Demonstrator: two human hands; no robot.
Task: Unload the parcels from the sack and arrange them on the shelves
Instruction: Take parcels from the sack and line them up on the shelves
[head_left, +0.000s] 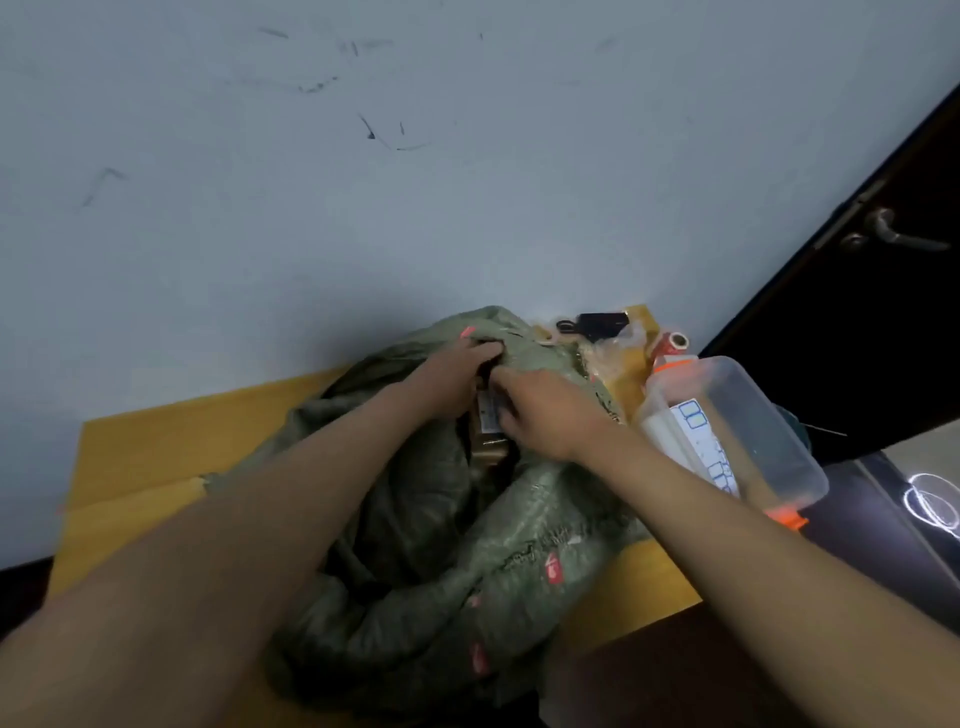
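A crumpled green woven sack (457, 561) lies on a yellow wooden table (156, 441), its mouth open toward me. Inside the opening a brown parcel (488, 441) with a white label shows between my hands. My left hand (457, 374) reaches into the mouth and grips the sack's far rim, fingers curled over the fabric. My right hand (545, 410) curls round the top of the parcel at the label. Most of the parcel is hidden by the sack and my hands. No shelves are in view.
A clear plastic container (737, 431) with orange clips lies tilted at the table's right edge. Behind the sack sit a black clip-like item (597, 325), plastic wrap and a red tape roll (672, 343). A scuffed white wall stands behind; a dark door (883, 260) is at right.
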